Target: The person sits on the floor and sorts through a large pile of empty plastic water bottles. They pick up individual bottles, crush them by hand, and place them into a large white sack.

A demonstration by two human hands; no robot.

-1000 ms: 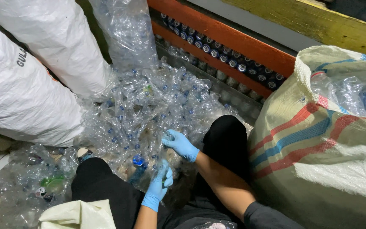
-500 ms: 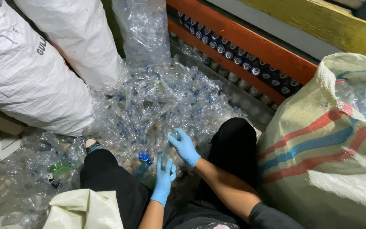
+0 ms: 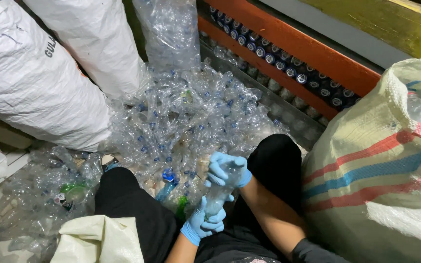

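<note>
Bottle [image 3: 219,191], clear plastic, crushed a bit, upright-ish between both gloved hands, over the lap, just short of the big heap.

Head view, only one:
- Right hand [image 3: 226,170], blue glove, on top end of bottle. Fingers [image 3: 219,162] curled over and round the upper part, clamped on it. Can't tell if a cap sits under the palm.
- Left hand [image 3: 205,220], blue glove, lower down. Fingers [image 3: 218,218] wrapped round bottom half of bottle, gripping from below. So bottle pinned at both ends, middle showing clear between the two gloves.
- Black trousers [image 3: 132,204] either side, knees apart, bottle between them. Shoe [image 3: 108,159] poking out at left knee, touching the heap.
- Heap of bottles [image 3: 186,112], clear, many w/ blue caps, spread across floor in front, right up against the legs. Blue-capped one [image 3: 167,176] just left of the hands; green bit [image 3: 182,207] beside left wrist.
- White sacks [image 3: 40,73] upper left, leaning on heap. Clear bag of bottles [image 3: 169,29] top centre, upright.
- Striped sack [image 3: 381,165], beige w/ red and blue bands, right side, touching right leg; mouth open, clear plastic inside.
- Orange rail [image 3: 313,46] behind, row of dark cans [image 3: 288,70] under it.
- Cream cloth bag [image 3: 98,241] bottom left, on left thigh.
</note>
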